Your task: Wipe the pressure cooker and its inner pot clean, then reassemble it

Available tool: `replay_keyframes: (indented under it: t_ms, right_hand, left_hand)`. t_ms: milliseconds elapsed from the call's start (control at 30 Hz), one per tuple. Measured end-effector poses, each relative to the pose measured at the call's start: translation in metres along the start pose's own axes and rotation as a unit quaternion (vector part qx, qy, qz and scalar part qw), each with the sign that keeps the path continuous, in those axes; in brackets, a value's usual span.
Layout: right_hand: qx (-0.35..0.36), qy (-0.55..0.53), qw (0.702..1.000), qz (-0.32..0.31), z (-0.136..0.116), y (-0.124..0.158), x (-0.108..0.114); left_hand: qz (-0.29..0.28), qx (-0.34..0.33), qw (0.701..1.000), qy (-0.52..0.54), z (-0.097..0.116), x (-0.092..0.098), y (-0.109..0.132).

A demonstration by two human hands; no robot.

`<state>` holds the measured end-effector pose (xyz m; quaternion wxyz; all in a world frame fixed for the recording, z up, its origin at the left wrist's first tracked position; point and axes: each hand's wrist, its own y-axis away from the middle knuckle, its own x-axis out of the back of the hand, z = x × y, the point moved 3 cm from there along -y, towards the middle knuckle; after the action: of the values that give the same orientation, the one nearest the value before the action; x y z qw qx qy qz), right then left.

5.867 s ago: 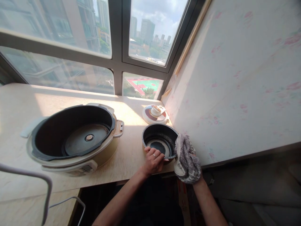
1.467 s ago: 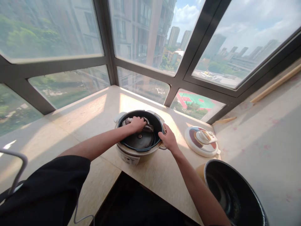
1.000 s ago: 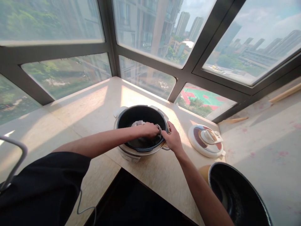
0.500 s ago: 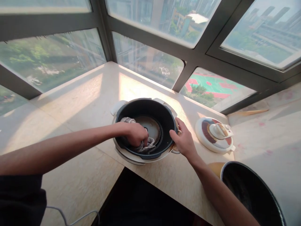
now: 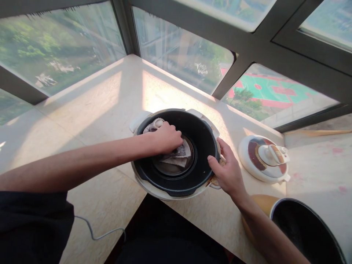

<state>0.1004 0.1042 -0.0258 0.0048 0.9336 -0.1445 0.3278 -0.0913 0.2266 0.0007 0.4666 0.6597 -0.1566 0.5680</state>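
Cooker point(image 5: 205, 141), electric, cream body with a dark inner well, lid off. It stands on the pale worktop point(image 5: 104, 106) in the window corner, close to the front edge.

Cloth point(image 5: 180, 152), grey and crumpled, lies inside the well of the cooker on the round heating plate point(image 5: 170, 169). One end trails up the far-left wall behind the knuckles.

Left hand point(image 5: 166, 137) reaches in from the left over the rim. Its fingers are curled shut over the cloth and press it down onto the plate.

Right hand point(image 5: 228, 172) is at the right side of the cooker. The thumb lies on the dark rim and the fingers wrap around the outside by the side handle, so the hand is clamped on the rim.

Lid point(image 5: 264, 157), white with brown-red markings and a knob, rests flat on the worktop to the right of the cooker. It lies just beyond the right hand and apart from it.

Inner pot point(image 5: 305, 234), black inside, sits at the lower right under the right forearm and is partly cut off by the frame.

Cable point(image 5: 96, 234), grey, loops over the worktop's front edge at the lower left.

Sleeve point(image 5: 30, 227), black, covers the left upper arm.
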Motion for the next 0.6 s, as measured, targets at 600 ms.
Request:
replay_keyframes:
  t_ms: [600]
  right_hand:
    - [-0.012,-0.032,0.999,0.019,0.0,-0.003,-0.005]
  left_hand:
    - [-0.033,-0.091,0.994,0.04,0.075,-0.003,-0.02]
